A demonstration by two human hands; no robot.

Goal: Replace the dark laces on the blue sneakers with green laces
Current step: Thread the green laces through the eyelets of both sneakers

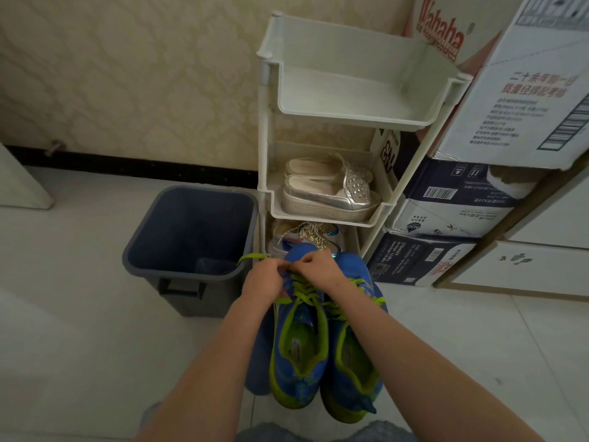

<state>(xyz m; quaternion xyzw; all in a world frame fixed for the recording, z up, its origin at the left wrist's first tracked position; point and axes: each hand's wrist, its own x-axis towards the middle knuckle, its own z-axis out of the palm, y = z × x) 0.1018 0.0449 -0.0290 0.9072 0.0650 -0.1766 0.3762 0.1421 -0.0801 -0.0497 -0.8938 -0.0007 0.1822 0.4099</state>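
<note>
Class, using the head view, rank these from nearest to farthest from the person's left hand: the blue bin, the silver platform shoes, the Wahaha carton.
1. Blue bin, on the floor just left of the left hand.
2. Silver platform shoes, on the rack's middle shelf, above and right.
3. Wahaha carton, top right, behind the rack.

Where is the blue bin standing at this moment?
In the head view, the blue bin stands on the floor left of the white shoe rack, near the wall, just left of the left hand.

Both hands (288, 275) pinch green lace (301, 290).
</note>
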